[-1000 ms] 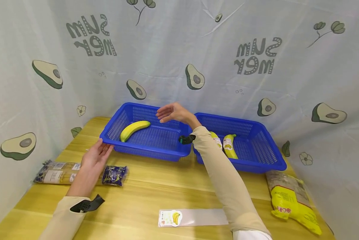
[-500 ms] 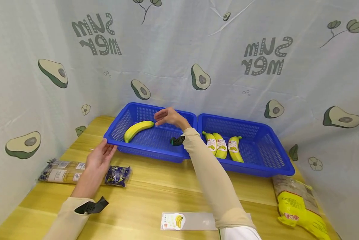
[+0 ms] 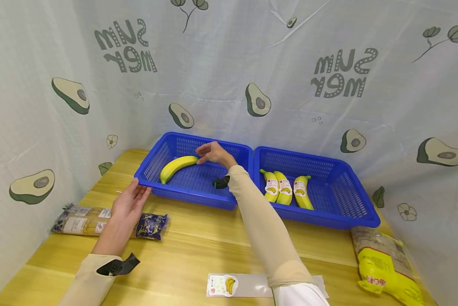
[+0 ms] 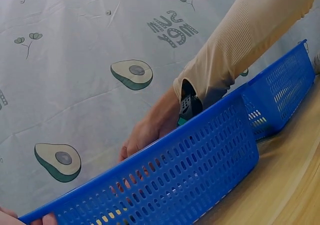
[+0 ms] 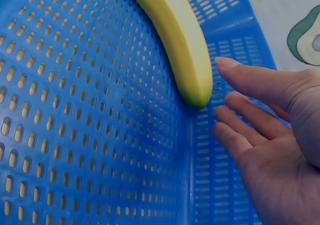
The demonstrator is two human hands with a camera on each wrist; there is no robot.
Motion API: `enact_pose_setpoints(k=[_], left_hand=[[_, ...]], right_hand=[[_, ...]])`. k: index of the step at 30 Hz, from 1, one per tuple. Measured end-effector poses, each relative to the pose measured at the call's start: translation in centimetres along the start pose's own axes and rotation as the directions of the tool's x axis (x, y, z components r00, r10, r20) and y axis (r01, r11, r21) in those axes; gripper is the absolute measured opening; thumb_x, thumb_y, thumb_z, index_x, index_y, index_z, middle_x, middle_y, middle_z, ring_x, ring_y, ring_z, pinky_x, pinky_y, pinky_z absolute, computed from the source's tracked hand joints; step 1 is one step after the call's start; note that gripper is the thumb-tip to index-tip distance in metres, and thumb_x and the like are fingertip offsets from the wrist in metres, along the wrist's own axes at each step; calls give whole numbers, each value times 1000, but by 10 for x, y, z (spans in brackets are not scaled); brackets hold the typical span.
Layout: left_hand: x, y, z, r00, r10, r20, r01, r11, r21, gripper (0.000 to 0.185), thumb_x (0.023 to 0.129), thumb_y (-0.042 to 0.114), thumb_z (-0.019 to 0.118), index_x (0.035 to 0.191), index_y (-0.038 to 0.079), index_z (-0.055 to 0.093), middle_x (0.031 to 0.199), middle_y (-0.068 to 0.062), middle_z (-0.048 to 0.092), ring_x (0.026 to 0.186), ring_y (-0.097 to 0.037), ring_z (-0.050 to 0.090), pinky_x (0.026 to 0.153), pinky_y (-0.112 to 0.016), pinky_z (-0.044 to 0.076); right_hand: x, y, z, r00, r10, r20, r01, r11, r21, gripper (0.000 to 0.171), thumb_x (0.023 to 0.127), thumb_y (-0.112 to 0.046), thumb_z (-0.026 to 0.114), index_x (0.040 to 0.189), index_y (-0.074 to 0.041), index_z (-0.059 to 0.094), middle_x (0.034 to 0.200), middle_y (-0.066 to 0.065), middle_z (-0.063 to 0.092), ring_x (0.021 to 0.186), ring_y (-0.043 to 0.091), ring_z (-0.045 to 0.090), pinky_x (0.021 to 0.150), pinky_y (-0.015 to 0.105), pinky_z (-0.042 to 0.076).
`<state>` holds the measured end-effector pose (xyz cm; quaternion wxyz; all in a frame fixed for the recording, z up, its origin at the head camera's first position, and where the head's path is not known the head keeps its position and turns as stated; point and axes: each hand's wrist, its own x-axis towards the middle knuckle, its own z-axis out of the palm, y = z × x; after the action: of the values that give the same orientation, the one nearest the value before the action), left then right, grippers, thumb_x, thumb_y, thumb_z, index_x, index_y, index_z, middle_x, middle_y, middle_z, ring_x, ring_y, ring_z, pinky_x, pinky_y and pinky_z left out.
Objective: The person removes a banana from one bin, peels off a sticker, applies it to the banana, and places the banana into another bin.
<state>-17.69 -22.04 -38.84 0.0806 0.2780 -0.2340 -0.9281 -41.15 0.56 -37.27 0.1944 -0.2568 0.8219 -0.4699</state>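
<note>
Just beside the right hand point(image 3: 213, 154), whose fingers are relaxed and empty, the banana point(image 3: 176, 166) lies lengthwise toward the left; the left hand point(image 3: 128, 203), fingers straight, touches the basket point(image 3: 187, 195) rim.

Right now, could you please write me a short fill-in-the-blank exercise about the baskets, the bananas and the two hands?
1. The left basket holds ____ banana(s).
2. The right basket holds ____ labelled bananas.
3. The right hand reaches into the left basket, its fingers beside the tip of the unlabelled ____.
4. The left hand touches the near corner of the left ____.

Missing words: one; three; banana; basket
</note>
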Motion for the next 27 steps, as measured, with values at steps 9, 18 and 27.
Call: enact_pose_setpoints(k=[9, 18, 27], left_hand=[[1, 0, -1, 1000, -10, 21, 10, 1000, -3, 39, 108, 14, 61, 146, 13, 50, 110, -3, 59, 113, -11, 56, 103, -23, 58], [1, 3, -2, 999, -11, 31, 11, 1000, -16, 38, 108, 13, 61, 144, 12, 50, 108, -4, 60, 111, -11, 57, 102, -23, 59], [1, 1, -2, 999, -23, 34, 23, 1000, -11, 45, 107, 13, 61, 151, 14, 47, 112, -3, 59, 116, -10, 56, 108, -24, 55]], right_hand=[[3, 3, 5, 997, 29, 69, -30, 999, 11, 56, 98, 8, 73, 152, 7, 54, 153, 24, 58, 143, 37, 56, 117, 40, 51], [2, 4, 3, 995, 43, 88, -32, 992, -121, 48, 96, 2, 78, 142, 7, 65, 130, 22, 74, 120, 34, 71, 106, 44, 59], [0, 11, 7, 992, -19, 126, 41, 984, -174, 49, 89, 8, 83, 136, 3, 72, 135, 19, 73, 129, 31, 69, 108, 35, 58]])
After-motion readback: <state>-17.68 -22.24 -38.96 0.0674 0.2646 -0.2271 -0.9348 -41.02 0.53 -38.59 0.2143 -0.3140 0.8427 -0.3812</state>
